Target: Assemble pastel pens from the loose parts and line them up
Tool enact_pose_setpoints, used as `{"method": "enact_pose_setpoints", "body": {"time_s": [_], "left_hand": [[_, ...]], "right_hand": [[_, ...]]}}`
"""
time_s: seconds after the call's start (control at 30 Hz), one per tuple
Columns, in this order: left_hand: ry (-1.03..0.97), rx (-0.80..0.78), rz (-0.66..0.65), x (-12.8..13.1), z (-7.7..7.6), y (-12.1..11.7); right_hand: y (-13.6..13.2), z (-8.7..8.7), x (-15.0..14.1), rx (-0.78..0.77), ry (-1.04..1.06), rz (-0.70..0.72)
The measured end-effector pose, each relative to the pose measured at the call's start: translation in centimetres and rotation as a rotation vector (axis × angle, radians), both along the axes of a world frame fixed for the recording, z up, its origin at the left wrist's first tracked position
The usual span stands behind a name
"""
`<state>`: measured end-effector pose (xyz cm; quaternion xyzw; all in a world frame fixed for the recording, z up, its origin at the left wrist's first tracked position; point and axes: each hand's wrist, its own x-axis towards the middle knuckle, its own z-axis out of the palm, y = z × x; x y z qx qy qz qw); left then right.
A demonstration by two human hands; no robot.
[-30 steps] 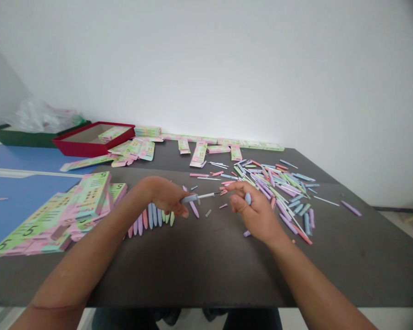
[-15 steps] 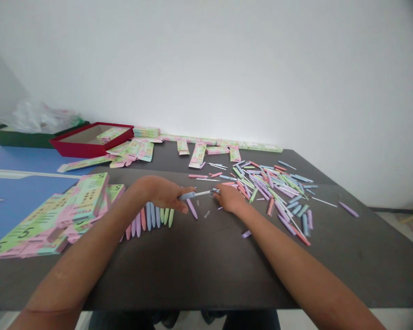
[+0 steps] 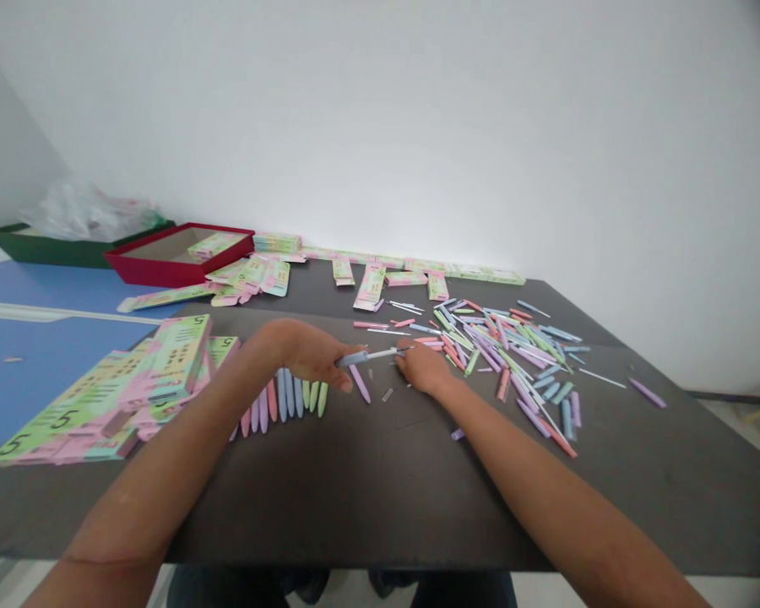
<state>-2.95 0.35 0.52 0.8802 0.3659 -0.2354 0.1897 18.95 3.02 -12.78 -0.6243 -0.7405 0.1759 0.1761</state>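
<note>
A person's left hand (image 3: 310, 355) grips a slim pale-blue plastic pen barrel (image 3: 353, 359) between thumb and curled fingers (image 3: 333, 377), just above the dark bench (image 3: 418, 498). A thin white pen refill (image 3: 380, 353) juts from the barrel toward the right hand (image 3: 421, 369), whose curled fingers (image 3: 409, 361) sit at its far end, nearly closed; the head camera cannot show whether they have hold of it. The barrel looks light, stiff and perhaps slippery, and is likely best held around its thick body. The refill looks fragile and prone to bending, so a grip close to the barrel would seem safest. A lilac pen barrel (image 3: 359, 384) lies just beside the left hand, and a neat row of pastel pen barrels (image 3: 285, 395) lies beneath the left wrist. A loose scatter of pink, lilac, green and blue pen parts (image 3: 500, 363) spreads to the right. Green-and-pink printed cardboard boxes (image 3: 133, 397) are stacked at left. Farther back, a shallow red tray (image 3: 177, 262) holds one such box (image 3: 214, 246), and a dark green tray (image 3: 38, 251) sits behind it under a clear plastic bag (image 3: 89, 215).
</note>
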Motion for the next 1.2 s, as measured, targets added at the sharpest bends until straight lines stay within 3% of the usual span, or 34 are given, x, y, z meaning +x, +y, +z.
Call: {"method": "enact_pose_setpoints", "body": {"time_s": [0.17,0.3,0.37,0.53,0.77,0.93,1.0,1.1,1.2], "left_hand": [[0.015,-0.007,-0.006,0.2,0.2,-0.1],[0.032,-0.012,0.001,0.3,0.1,-0.1],[0.029,-0.033,0.013,0.3,0.0,0.0],[0.019,-0.059,0.042,0.1,-0.3,0.3],[0.02,-0.075,0.017,0.1,-0.6,0.4],[0.032,-0.066,0.035,0.3,-0.3,0.1],[0.029,-0.064,0.04,0.3,-0.2,0.0],[0.035,-0.064,0.035,0.3,-0.2,0.1],[0.031,-0.087,0.025,0.3,-0.5,0.2]], "right_hand": [[-0.8,1.7,1.3,-0.047,0.39,-0.056],[-2.2,3.0,1.8,-0.419,1.375,-0.166],[-2.7,3.4,1.7,-0.555,1.715,-0.236],[-3.0,3.4,1.0,-0.58,1.903,-0.243],[-2.8,2.6,1.8,-0.514,1.897,-0.264],[-3.1,2.1,2.3,-0.506,1.734,-0.135],[-3.0,1.9,2.5,-0.322,1.457,-0.124],[-2.6,1.6,2.9,0.012,0.767,-0.096],[-2.5,1.5,2.8,0.106,0.145,0.056]]}}
